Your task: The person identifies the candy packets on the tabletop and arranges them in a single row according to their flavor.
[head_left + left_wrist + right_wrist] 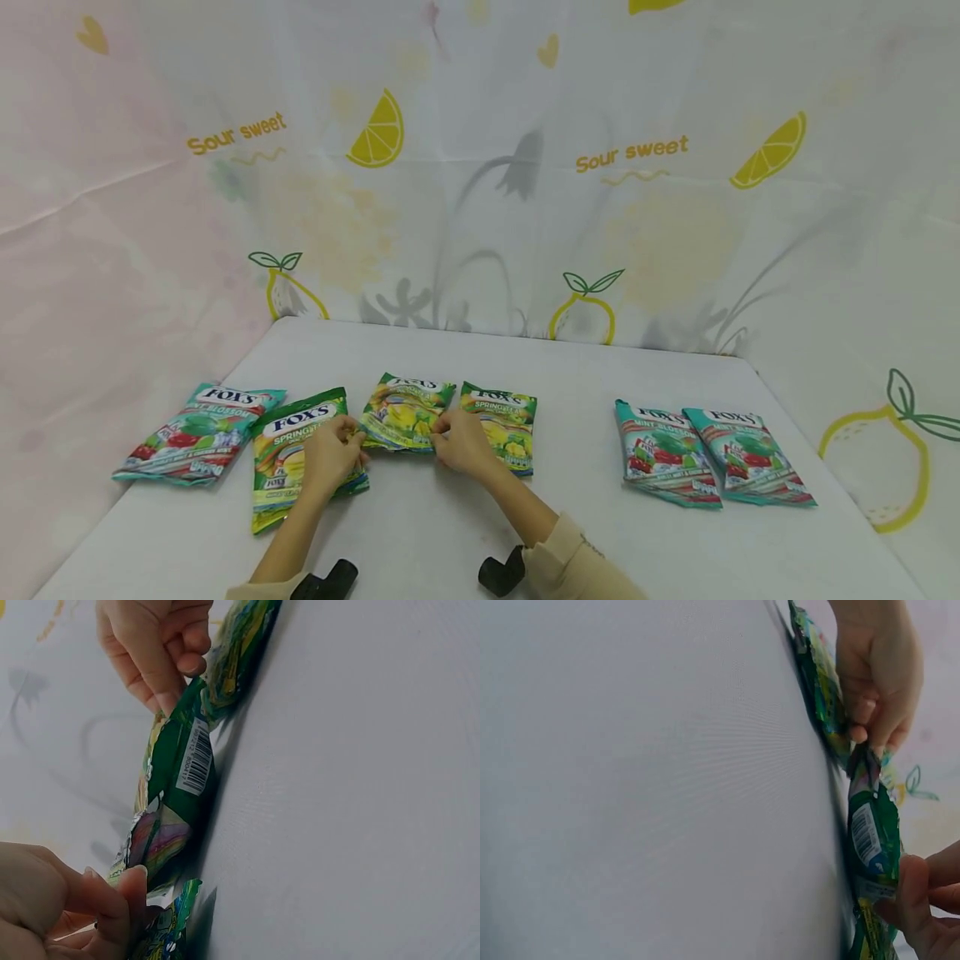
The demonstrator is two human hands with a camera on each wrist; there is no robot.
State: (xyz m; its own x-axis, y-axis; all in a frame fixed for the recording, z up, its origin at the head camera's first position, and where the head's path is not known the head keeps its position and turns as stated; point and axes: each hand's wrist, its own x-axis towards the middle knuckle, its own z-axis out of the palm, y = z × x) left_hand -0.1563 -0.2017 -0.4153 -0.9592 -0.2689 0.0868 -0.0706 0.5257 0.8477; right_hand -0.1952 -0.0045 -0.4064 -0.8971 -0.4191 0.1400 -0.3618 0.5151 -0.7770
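Observation:
A green and yellow Fox's Spring Tea candy bag [408, 410] is between my two hands near the middle of the table. My left hand [328, 460] pinches its near left corner with thumb and fingers. At the near right corner, my right hand [463, 446] pinches it too. The bag's green underside edge with a barcode [196, 757] shows in the left wrist view. Partly under my left hand lies another green candy bag [273, 479]. A third green candy bag [513, 417] lies just right of my right hand, which covers part of it.
A teal Mint Blossom candy bag [198, 437] lies at the far left, touching the left green bag. Two more teal bags, one [663, 454] beside the other [753, 458], lie to the right on the white table [577, 517]. A printed cloth [480, 208] hangs behind the table.

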